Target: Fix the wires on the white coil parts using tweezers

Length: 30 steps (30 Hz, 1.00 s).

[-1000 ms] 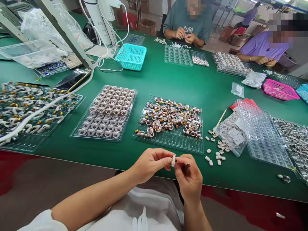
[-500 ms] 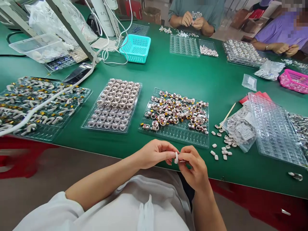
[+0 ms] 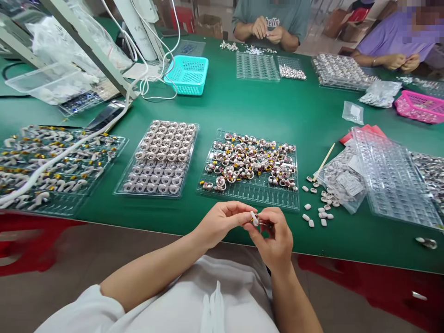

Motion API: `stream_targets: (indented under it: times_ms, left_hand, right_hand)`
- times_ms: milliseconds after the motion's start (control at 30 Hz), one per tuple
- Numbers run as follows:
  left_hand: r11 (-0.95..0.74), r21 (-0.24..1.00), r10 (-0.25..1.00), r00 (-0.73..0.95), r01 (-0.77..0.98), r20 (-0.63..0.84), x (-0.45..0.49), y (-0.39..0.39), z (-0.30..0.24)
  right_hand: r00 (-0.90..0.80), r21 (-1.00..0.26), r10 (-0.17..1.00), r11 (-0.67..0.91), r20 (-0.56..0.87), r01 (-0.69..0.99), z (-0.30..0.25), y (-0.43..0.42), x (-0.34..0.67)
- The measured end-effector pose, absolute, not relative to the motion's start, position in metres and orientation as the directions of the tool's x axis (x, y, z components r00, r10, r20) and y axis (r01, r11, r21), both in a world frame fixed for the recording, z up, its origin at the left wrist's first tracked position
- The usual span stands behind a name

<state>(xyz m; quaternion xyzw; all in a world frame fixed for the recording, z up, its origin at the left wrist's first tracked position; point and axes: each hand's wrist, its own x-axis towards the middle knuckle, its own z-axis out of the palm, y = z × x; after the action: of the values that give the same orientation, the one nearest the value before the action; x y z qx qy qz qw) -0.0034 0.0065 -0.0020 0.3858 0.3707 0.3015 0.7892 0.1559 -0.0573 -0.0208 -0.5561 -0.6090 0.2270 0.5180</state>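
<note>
Lower centre of frame, at the near edge of the green table point(image 3: 243, 111): left hand point(image 3: 222, 224) and right hand point(image 3: 274, 240) meet, fingertips of both pinched on one small white part point(image 3: 255, 218). Just above them sits a clear tray point(image 3: 256, 196) heaped with wired components. Loose white caps point(image 3: 317, 217) lie right of it.

Single head-worn view, forward and down over the green table point(image 3: 243, 111) (hands point(image 3: 255, 226) near, bottom centre)
</note>
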Motion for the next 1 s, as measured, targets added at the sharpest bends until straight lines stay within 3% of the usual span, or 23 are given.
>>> stream_targets:
  times_ms: [433,567,700,833,1000]
  left_hand:
    - [0.477,0.869,0.785,0.51,-0.134,-0.352,-0.003,0.005,0.004]
    - [0.443,0.888,0.815,0.467,-0.124,-0.342,-0.002,0.001,0.002]
    - [0.387,0.919,0.848,0.421,-0.08,-0.321,0.0,-0.002,0.0]
    - [0.222,0.973,0.894,0.384,0.065,-0.229,-0.001,-0.004,0.001]
    - [0.054,0.984,0.915,0.387,0.172,-0.118,-0.003,-0.003,0.006]
  right_hand:
    - [0.081,-0.709,0.835,0.405,0.544,0.577,-0.021,-0.063,0.156]
    - [0.126,-0.682,0.805,0.395,0.58,0.615,-0.025,-0.066,0.152]
    - [0.229,-0.815,0.868,0.28,0.441,0.508,-0.026,-0.069,0.145]
    - [0.267,-0.917,0.929,0.146,0.257,0.371,-0.021,-0.07,0.142]
    - [0.216,-0.929,0.945,0.165,0.245,0.332,-0.018,-0.067,0.142]
